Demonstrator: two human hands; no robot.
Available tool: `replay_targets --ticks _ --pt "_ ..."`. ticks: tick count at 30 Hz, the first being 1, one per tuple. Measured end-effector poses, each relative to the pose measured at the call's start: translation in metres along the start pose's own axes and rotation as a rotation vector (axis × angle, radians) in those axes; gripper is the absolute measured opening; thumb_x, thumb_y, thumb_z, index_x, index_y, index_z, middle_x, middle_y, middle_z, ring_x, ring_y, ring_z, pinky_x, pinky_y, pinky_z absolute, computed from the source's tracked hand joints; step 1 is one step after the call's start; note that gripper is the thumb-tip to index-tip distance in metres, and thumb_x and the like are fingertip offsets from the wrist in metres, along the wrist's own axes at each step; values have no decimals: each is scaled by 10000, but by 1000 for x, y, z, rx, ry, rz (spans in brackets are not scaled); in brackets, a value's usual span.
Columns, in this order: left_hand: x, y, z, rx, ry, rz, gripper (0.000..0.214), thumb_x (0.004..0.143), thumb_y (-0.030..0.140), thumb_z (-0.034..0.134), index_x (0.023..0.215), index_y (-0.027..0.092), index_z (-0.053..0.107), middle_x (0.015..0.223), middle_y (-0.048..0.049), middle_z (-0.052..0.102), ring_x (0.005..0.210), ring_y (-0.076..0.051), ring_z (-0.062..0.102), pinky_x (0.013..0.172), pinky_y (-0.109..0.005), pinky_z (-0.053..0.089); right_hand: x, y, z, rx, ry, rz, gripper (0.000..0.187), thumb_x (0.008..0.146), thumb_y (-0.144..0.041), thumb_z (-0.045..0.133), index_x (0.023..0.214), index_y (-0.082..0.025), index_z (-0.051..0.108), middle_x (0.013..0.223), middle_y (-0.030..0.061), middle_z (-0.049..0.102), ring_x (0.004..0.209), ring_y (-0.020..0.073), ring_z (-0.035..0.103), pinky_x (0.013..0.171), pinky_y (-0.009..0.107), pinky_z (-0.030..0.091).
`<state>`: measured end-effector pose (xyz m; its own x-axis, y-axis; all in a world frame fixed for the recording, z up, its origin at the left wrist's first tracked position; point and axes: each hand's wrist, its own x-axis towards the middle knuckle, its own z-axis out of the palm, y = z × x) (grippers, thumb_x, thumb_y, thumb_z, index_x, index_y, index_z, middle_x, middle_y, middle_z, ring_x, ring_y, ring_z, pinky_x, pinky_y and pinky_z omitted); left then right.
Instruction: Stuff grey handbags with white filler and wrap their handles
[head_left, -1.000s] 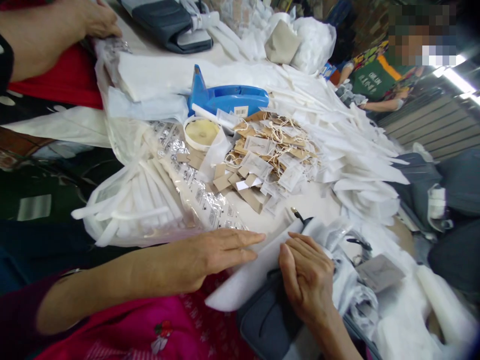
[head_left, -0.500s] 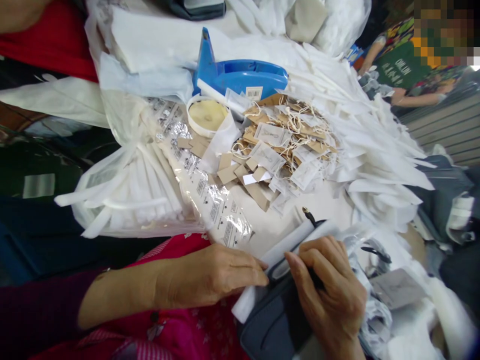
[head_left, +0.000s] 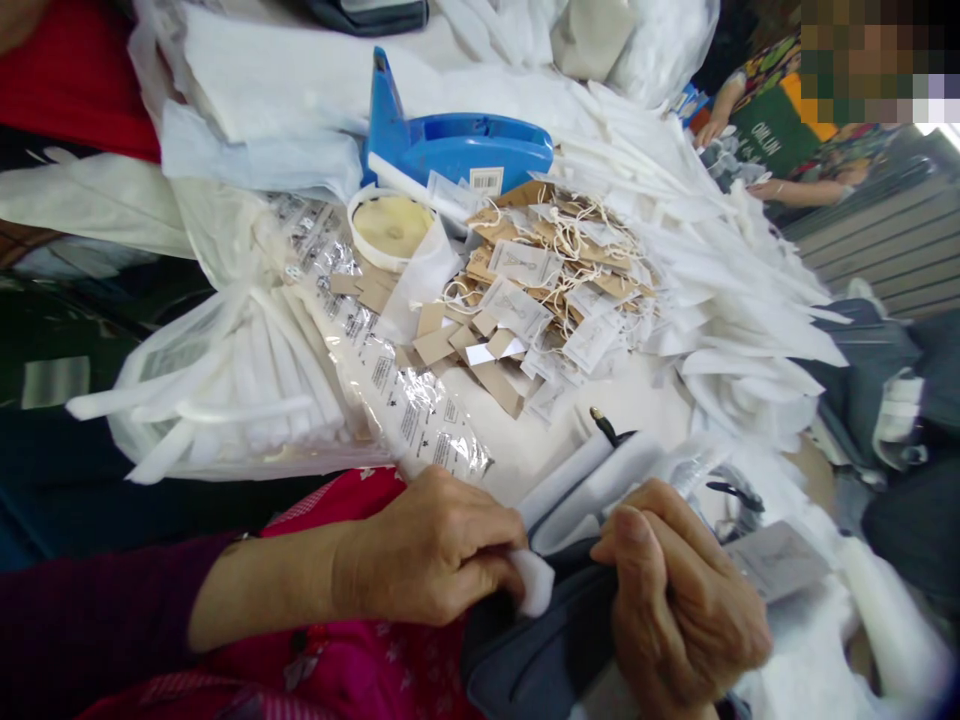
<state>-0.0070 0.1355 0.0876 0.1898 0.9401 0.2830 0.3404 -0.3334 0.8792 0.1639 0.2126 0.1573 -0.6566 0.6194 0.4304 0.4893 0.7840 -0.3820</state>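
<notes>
The person's left hand (head_left: pixel 442 545) is curled, fingertips and thumb closed around the end of a white strip (head_left: pixel 537 585), whose tip pokes out past the fingers. The right hand (head_left: pixel 686 605) is bunched nearly into a fist, its thumb and bent fingers pinching the upper edge of a dark grey bag (head_left: pixel 551 645). The bag lies tilted at the table's near edge, in front of the person's pink apron (head_left: pixel 360 655), with the left hand and strip at its opening. More white padding (head_left: pixel 585 490) rises behind the hands, and a brass-coloured zip pull (head_left: pixel 602 425) stands at its far end.

Just right of the right hand lies a grey card (head_left: pixel 780 560). Beyond the hands, toward the middle of the table, is a heap of brown tags (head_left: pixel 540 290) with white strings and small clear packets. Left of it are printed plastic film (head_left: pixel 420 410), a roll of tape (head_left: pixel 394 225) and, nearer the person, a clear sack (head_left: pixel 225 390) of white rods. A blue tape dispenser (head_left: pixel 472 155) stands behind the tags. White sheets (head_left: pixel 750 300) spread to the right. At upper right, a co-worker in a green apron (head_left: pixel 772 130) handles something greyish.
</notes>
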Motion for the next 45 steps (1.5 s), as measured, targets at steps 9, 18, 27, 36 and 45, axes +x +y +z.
replay_targets --ticks 9,18,27,36,45 --pt "17 9 17 72 79 -134 138 869 278 581 782 185 529 613 58 578 541 -85 529 531 -210 338 -1 2 1 127 -5 27 158 873 -90 523 757 -172 591 707 21 537 645 130 502 578 279 364" --pt "5 21 2 -15 -46 -176 187 949 227 431 909 181 608 892 -33 629 850 -140 597 786 -261 461 4 4 8 71 -103 7 329 858 -115 577 559 -168 452 602 -2 430 585 107 385 566 294 267" --pt "40 20 34 -343 -43 -201 637 733 253 717 1309 196 454 1386 -112 477 1288 -281 426 1095 -442 351 2 13 18 272 -74 53 374 960 -186 369 610 -184 500 621 -10 429 565 110 435 563 267 338" --pt "36 21 33 -400 -71 -430 791 760 397 676 1431 158 333 1422 -131 479 1343 -300 399 1146 -444 275 -79 13 -95 0 698 628 448 916 -399 453 1300 -179 522 1323 118 506 1248 251 460 1082 446 304" --pt "47 42 32 -447 -27 -555 799 640 475 761 1327 180 479 1362 -114 552 1284 -304 479 1091 -404 372 -189 21 -73 615 550 1242 723 611 -599 707 1198 -184 632 1122 86 692 1134 327 581 929 398 489"
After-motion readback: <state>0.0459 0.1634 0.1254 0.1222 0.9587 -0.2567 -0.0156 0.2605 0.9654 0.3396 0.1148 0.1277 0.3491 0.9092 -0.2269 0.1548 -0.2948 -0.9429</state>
